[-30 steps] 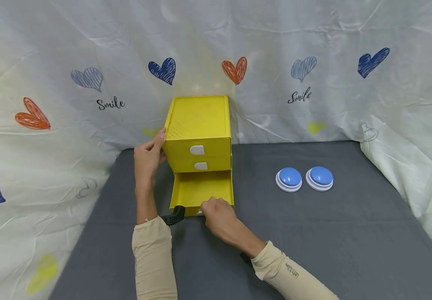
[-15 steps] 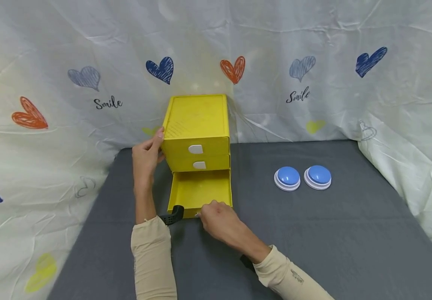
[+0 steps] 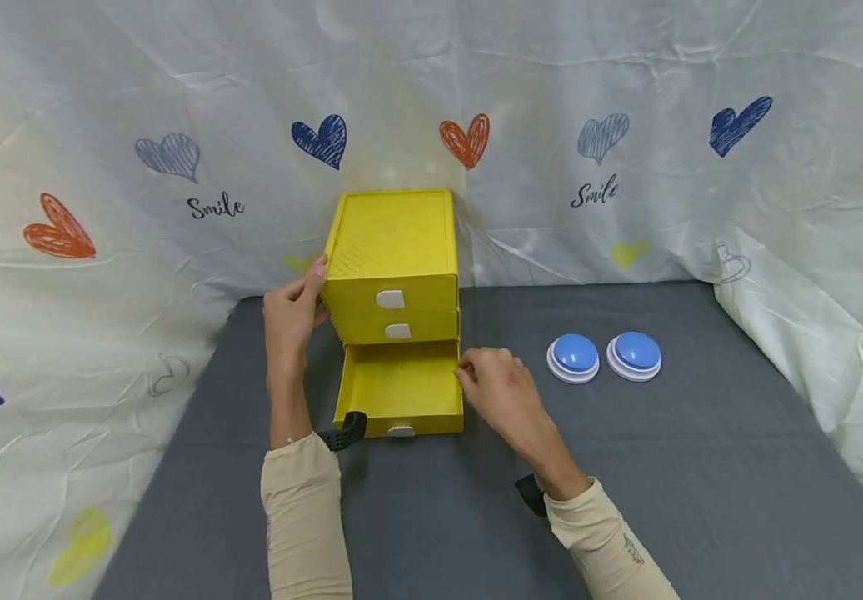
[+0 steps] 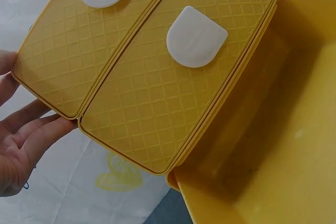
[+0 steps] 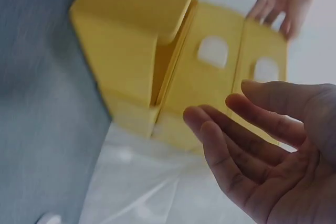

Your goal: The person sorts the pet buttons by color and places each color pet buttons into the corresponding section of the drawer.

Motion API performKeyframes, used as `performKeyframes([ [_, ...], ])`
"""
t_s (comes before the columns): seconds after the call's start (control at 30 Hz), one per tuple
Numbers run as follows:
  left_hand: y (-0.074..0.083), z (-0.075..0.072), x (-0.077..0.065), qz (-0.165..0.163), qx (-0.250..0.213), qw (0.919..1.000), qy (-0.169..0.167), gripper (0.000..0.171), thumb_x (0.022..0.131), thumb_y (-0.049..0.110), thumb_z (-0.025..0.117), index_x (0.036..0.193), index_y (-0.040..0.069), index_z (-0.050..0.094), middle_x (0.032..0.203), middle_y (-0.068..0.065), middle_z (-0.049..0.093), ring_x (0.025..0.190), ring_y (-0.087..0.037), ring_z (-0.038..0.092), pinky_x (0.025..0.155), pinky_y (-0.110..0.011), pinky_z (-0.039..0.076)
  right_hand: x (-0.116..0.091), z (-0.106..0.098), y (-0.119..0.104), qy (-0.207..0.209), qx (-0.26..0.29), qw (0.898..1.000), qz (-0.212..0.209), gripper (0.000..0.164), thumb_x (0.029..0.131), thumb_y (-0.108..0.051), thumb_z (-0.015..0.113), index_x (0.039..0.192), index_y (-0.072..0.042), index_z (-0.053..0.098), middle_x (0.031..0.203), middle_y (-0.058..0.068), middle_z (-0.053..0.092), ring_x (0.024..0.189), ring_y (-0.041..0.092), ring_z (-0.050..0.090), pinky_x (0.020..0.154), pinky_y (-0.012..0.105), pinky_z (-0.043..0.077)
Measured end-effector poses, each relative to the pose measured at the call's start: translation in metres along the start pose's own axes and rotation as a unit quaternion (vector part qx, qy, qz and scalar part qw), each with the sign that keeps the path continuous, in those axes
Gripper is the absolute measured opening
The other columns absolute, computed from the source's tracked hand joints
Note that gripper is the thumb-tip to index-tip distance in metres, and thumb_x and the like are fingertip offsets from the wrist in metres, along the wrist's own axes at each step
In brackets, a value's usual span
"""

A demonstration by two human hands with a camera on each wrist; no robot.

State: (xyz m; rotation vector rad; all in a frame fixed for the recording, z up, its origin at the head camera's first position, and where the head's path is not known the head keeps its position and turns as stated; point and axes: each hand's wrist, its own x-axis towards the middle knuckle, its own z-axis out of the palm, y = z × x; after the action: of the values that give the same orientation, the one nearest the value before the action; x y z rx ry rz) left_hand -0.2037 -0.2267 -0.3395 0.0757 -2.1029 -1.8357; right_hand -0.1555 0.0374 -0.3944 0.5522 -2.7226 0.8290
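A yellow drawer cabinet [image 3: 394,233] with white tabs stands at the back of the table. Its bottom drawer [image 3: 401,387] is pulled out, with nothing inside; the upper two drawers are in. My left hand [image 3: 292,317] rests on the cabinet's upper left side, thumb by the top edge; in the left wrist view, the left hand's fingers [image 4: 44,132] reach the side near the seam between the upper drawers. My right hand [image 3: 502,392] is just right of the pulled-out drawer, holding nothing. In the right wrist view, the right hand's fingers [image 5: 247,145] are loosely bent.
Two blue push buttons [image 3: 576,354] on white bases sit side by side to the right. A dark grey cloth [image 3: 664,500] covers the table. Behind it hangs a white curtain [image 3: 521,83] printed with hearts.
My right hand has let go of the bottom drawer's white tab and moved up and right, beside the drawer. The drawer came out slightly more before that. My left hand stays on the cabinet.
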Motion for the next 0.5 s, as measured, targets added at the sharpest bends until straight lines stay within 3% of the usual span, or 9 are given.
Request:
performKeyframes([
  [0.17,-0.001,-0.001,0.0,-0.001,-0.008,1.0,-0.003,0.041,0.088,0.036,0.06,0.115,0.007,0.065,0.129,0.005,0.054,0.12,-0.017,0.049,0.088,-0.051,0.045,0.005,-0.01,0.028,0.012,-0.02,0.999,0.035,0.012,0.086,-0.02,0.066,0.091,-0.013,0.073,0.09,0.002,0.068,0.055,0.006,0.053,0.046,0.02,0.042],
  [0.33,-0.001,-0.001,0.0,0.004,-0.007,1.0,-0.002,0.04,0.088,0.036,0.06,0.111,0.004,0.067,0.129,0.005,0.054,0.12,-0.017,0.049,0.088,-0.051,0.046,0.004,-0.015,0.054,0.01,-0.025,0.997,0.07,0.013,0.085,-0.019,0.067,0.092,-0.009,0.072,0.094,0.007,0.067,0.055,0.012,0.053,0.045,0.025,0.042],
  [0.5,-0.002,-0.002,0.0,0.004,-0.006,1.0,-0.001,0.04,0.088,0.036,0.06,0.107,0.003,0.069,0.128,0.005,0.055,0.12,-0.017,0.049,0.087,-0.05,0.046,-0.001,-0.017,0.077,0.007,-0.032,0.994,0.103,0.016,0.082,-0.017,0.07,0.094,-0.007,0.071,0.095,0.011,0.066,0.073,0.023,0.059,0.06,0.035,0.049],
])
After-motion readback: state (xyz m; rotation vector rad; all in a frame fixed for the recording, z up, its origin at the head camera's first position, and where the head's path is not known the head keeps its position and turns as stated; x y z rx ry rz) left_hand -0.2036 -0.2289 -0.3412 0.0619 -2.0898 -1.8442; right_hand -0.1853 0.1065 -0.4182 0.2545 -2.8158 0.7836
